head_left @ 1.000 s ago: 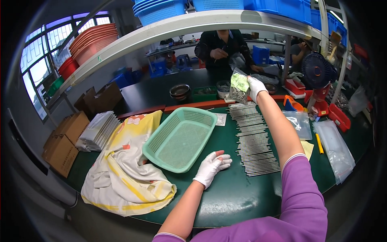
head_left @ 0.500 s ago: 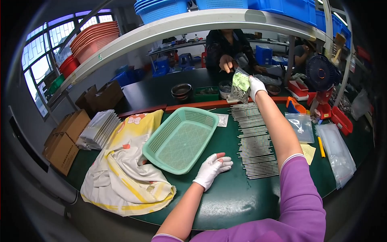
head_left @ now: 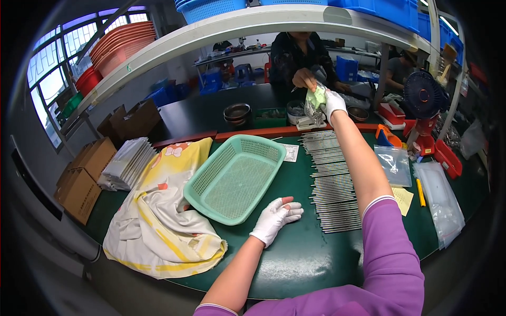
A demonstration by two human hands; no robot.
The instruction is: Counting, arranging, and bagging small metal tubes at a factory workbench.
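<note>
My right hand (head_left: 335, 104), in a white glove, reaches far across the table and grips a clear plastic bag (head_left: 314, 111) of small metal parts with a pale green slip. A co-worker's hand (head_left: 304, 79) touches the top of the same bag from the far side. My left hand (head_left: 272, 219), gloved in white with bare thumb tip, rests on the green table, fingers stretched out and holding nothing. Just beyond it lies a mint-green mesh basket (head_left: 191, 196), with nothing in it. Thin metal rods (head_left: 335, 192) lie in a long row beneath my right arm.
A yellow-and-white cloth (head_left: 158, 231) lies left of the basket, near stacked plastic packs (head_left: 126, 163) and cardboard boxes (head_left: 84, 181). At right are clear bags (head_left: 438, 203), a yellow cutter (head_left: 420, 193), red bins (head_left: 448, 158) and a fan (head_left: 423, 95). A shelf beam (head_left: 274, 20) crosses overhead.
The co-worker's hand has come down onto the top of the bag. My right hand has shifted slightly farther away with it. My left hand stays about where it was.
</note>
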